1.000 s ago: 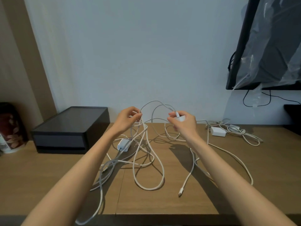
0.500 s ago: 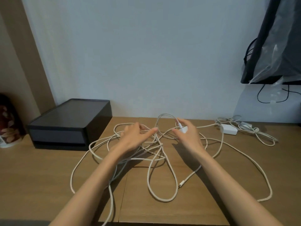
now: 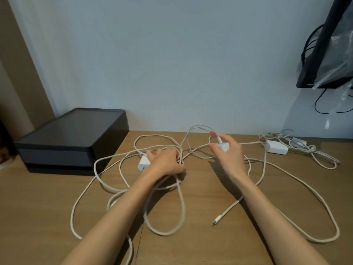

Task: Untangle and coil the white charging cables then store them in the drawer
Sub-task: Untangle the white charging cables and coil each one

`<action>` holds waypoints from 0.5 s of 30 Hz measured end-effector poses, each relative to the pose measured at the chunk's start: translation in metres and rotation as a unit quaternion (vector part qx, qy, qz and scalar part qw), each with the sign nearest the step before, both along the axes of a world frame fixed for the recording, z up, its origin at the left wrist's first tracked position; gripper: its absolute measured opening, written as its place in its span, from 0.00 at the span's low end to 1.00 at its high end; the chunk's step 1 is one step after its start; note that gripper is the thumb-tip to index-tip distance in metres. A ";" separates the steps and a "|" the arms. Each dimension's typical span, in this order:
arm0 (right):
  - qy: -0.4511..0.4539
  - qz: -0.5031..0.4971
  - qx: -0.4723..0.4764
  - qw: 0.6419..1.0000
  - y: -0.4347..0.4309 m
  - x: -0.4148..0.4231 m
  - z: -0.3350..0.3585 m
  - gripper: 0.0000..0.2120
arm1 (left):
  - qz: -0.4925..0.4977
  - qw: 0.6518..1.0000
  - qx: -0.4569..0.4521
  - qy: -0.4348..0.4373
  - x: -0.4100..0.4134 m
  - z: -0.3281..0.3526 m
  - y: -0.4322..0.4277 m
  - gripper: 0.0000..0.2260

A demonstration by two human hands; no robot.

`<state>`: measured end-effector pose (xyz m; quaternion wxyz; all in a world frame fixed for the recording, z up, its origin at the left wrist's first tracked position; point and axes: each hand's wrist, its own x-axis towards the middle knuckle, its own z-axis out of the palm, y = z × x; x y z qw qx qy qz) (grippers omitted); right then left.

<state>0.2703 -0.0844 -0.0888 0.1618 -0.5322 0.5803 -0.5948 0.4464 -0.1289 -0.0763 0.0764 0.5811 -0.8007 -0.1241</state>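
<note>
table (image 3: 191, 245): wooden, filling the lower half of the frame.
plug end (image 3: 216, 222): lies free on the wood at lower centre-right, just beside the right forearm.
white cables (image 3: 180, 207): loose loops sprawl on the table across the middle of the frame and cross one another; one long loop runs out to the lower right.
left hand (image 3: 164, 162): at frame centre, palm down on the knot of the tangle, fingers curled round several strands.
charger block (image 3: 142, 163): white, on the table just left of the left hand, partly hidden by its fingers.
right hand (image 3: 227, 155): right of centre, thumb and fingers pinching a small white adapter (image 3: 223, 146) (a thin cable plugged into its top arcs away to the left).
second bundle (image 3: 277, 147): a white brick with loosely gathered cable at middle right, well apart from both hands.
drawer box (image 3: 72, 138): black, front closed, at middle left against the wall.
monitor (image 3: 324, 44): dark, plastic-wrapped, in the upper right corner.
</note>
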 end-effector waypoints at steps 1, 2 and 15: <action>-0.008 -0.008 -0.006 1.000 0.000 -0.002 0.000 0.13 | -0.026 1.000 -0.011 -0.009 0.003 0.002 -0.002 0.10; -0.018 -0.018 -0.015 1.000 0.000 -0.004 0.001 0.12 | -0.061 0.998 -0.014 -0.018 0.008 0.003 -0.005 0.10; 0.081 0.008 0.000 0.997 0.009 -0.011 0.009 0.09 | -0.192 0.967 0.028 0.168 0.040 0.007 0.001 0.11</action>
